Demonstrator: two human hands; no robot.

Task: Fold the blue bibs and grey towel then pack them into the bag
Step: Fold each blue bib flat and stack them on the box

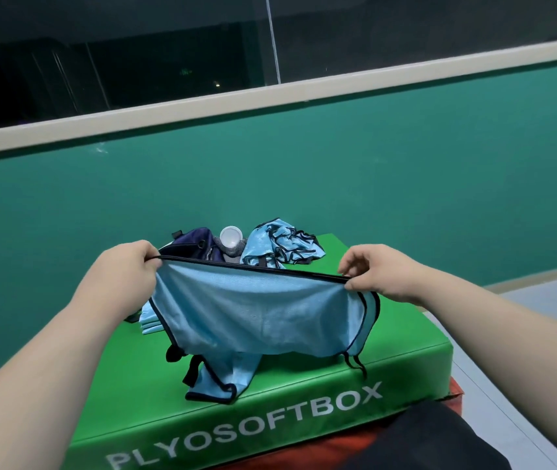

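A light blue bib [256, 317] with black trim hangs stretched in the air between my hands above the green box. My left hand [128, 269] grips its top edge at the left corner. My right hand [375, 273] pinches the same edge at the right corner. Its lower straps droop onto the box top. Behind it stands a dark blue bag [199, 245], partly hidden by the bib. A crumpled pile of blue bibs [280, 245] lies to the bag's right. A few folded blue bibs [150, 322] peek out at the left. A bit of grey cloth [234, 254] shows by the bag.
Everything sits on a green soft box [389, 347] marked PLYOSOFTBOX, stacked on a red one [453, 395]. A white round lid [231, 236] pokes up beside the bag. A green wall with a white ledge runs behind. Grey floor lies to the right.
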